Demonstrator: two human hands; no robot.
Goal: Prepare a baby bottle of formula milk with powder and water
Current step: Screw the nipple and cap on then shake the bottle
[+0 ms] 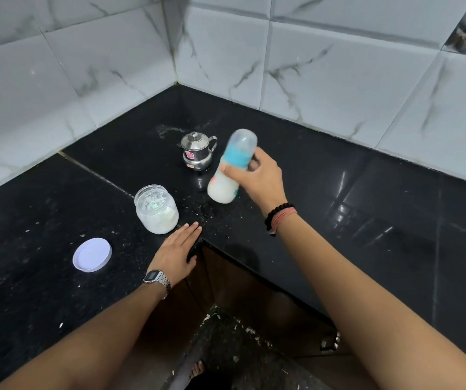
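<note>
Two bare hands reached over a black stone worktop [338, 192] set in a tiled corner. Largest was the baby bottle [230, 170], capped, blurred and tilted, held off the surface by the right hand [257, 175], whose fingers [230, 170] wrapped its middle. Milky liquid filled its lower half, so it probably felt moderately heavy; smooth plastic may slip, and the waist under the blue collar looked the surest hold. Beside it stood an open powder jar [156, 209], then a steel pot [197, 151], then the jar's white lid [92, 254]. The left hand [179, 251] lay flat, fingers open, holding nothing.
</note>
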